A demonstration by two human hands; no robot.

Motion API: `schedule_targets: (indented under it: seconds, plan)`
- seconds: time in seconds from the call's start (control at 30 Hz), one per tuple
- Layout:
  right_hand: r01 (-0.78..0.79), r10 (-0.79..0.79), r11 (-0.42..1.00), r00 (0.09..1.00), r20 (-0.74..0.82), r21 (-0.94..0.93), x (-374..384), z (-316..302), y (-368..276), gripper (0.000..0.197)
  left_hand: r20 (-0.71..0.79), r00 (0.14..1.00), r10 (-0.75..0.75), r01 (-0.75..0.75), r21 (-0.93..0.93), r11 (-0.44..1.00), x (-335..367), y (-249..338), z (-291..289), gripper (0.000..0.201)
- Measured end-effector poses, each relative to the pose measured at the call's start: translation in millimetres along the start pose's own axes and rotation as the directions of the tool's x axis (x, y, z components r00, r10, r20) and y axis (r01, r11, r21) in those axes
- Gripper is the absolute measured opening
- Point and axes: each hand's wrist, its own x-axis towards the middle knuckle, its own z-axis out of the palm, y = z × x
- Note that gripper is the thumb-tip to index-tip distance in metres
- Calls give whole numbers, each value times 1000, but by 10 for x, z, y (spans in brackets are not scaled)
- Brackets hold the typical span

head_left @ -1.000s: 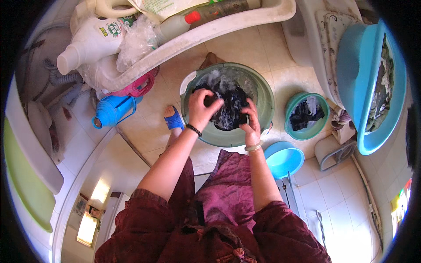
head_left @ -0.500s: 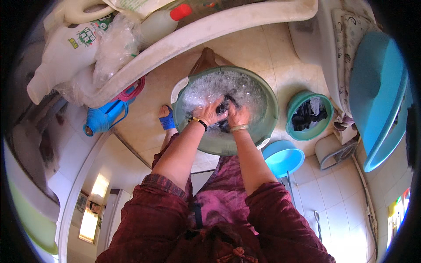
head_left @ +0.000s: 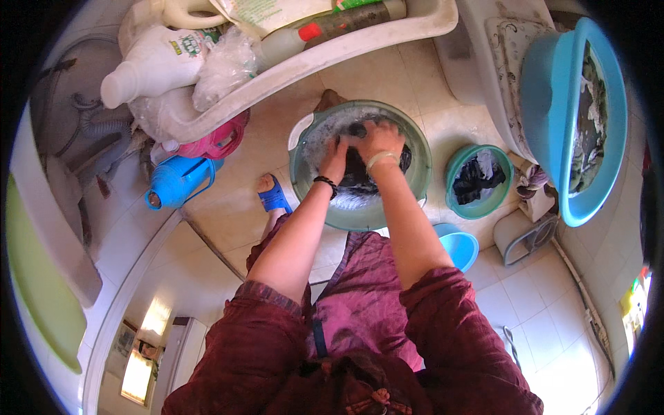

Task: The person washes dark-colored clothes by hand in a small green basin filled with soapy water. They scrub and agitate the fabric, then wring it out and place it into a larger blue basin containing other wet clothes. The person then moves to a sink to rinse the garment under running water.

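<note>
A wide green basin (head_left: 423,188) of sudsy water stands on the floor in front of me. In it lies a wet dark garment (head_left: 358,174), its exact kind hidden by the folds and water. My left hand (head_left: 335,158), with a dark beaded bracelet above it, is closed on the garment's left part. Just to the right, my right hand (head_left: 380,140), with a pale bangle at the wrist, grips the cloth with its fingers bent over it. A dark bunched bit shows between both hands. White foam (head_left: 332,131) gathers toward the basin's far left side.
A smaller green basin (head_left: 451,200) with dark clothes stands at the right, near a light-blue basin (head_left: 462,247). A large blue tub (head_left: 543,97) of laundry is higher right. White bottles (head_left: 155,66) fill a tray at upper left. A blue thermos-like jug (head_left: 173,181) lies below.
Both hands have shifted within the basin, the right one farther away and over the cloth. More of the dark garment shows, and the foam has drawn toward the far left. The view has shifted.
</note>
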Motion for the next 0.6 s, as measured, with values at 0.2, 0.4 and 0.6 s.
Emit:
schedule_targets:
  seconds: [0.2, 0.4, 0.6]
  plan:
    - [340, -29, 710, 889, -456, 617, -940, 229, -102, 55, -257, 916, 309, -312, 30, 950, -270, 600, -293, 64]
    - [-5, 469, 482, 846, -254, 876, -1039, 1047, 231, 69, -6, 866, 501, -395, 606, 690, -578, 269, -24, 55]
    - [-60, 510, 519, 822, -253, 852, -570, 1399, 167, 62, 50, 989, 137, -142, 548, 824, -188, -4, 218, 61]
